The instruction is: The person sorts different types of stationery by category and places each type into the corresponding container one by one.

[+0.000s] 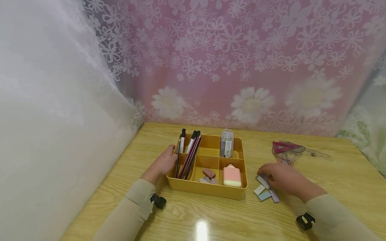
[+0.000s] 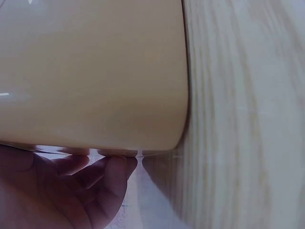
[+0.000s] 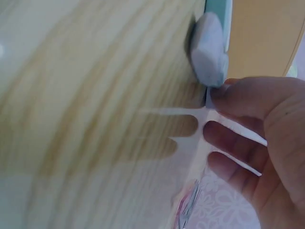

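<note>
So there's one yellow tray (image 1: pixel 206 190) on the worktop (image 1: pixel 187 217), with the left hand (image 1: pixel 164 163) on its left side. Those fingers (image 2: pixel 116 174) are bent against the outer wall, but I can't tell if they're actually clamped on it.

The right hand (image 1: pixel 281 177) is just right of the tray, thumb and forefinger pinching one grey block (image 1: pixel 263 182), other fingers spread apart. Three more blocks sit close by it: one white (image 1: pixel 259 190), one blue (image 1: pixel 264 196), one purple (image 1: pixel 274 196).

In the tray: four small blocks (image 1: pixel 208 173) front middle (one brownish pink, bigger than the rest), one pink bottle (image 1: pixel 232 176) front right and one clear-cased item (image 1: pixel 227 144) back right. Over on the left there's a bunch of dark pencils (image 1: pixel 190 159), too bundled to count, plus at least two black-capped markers (image 1: pixel 182 140).

Beyond the right hand there's a pile of clear and pink drawing tools (image 1: pixel 284 149), overlapping, so no count.
</note>
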Demonstrator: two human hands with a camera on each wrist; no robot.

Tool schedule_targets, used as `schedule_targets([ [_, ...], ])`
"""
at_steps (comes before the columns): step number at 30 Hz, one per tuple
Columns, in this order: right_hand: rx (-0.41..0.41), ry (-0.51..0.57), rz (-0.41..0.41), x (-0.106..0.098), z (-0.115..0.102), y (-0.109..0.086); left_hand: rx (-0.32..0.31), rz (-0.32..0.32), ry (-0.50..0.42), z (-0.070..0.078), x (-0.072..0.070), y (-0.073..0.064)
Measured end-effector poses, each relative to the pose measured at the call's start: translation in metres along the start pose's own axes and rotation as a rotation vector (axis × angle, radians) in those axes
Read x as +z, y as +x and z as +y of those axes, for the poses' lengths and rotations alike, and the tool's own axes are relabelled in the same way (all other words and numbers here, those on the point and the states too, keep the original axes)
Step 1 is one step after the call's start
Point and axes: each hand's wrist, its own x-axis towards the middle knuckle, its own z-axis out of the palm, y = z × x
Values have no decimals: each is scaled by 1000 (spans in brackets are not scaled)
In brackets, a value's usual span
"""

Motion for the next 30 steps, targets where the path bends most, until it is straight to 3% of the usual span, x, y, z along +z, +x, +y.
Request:
schedule_targets([
  [5, 56, -31, 19, -7, 1, -5, -2, -9, -11, 0, 2, 0],
  [9, 62, -58, 103, -24, -5, -6, 0, -7, -10, 0, 2, 1],
  [12, 51, -89, 192, -38, -16, -2, 4, -4, -10, 0, 1, 1],
  [16, 41, -82, 235, -56, -41, 9, 1, -3, -12, 0, 0, 0],
  [23, -118, -98, 297, -61, -91, 39, -5, 2, 2, 2, 0, -2],
  [30, -264, -82, 310, -52, -124, 66, -4, 7, 2, 0, -1, -1],
])
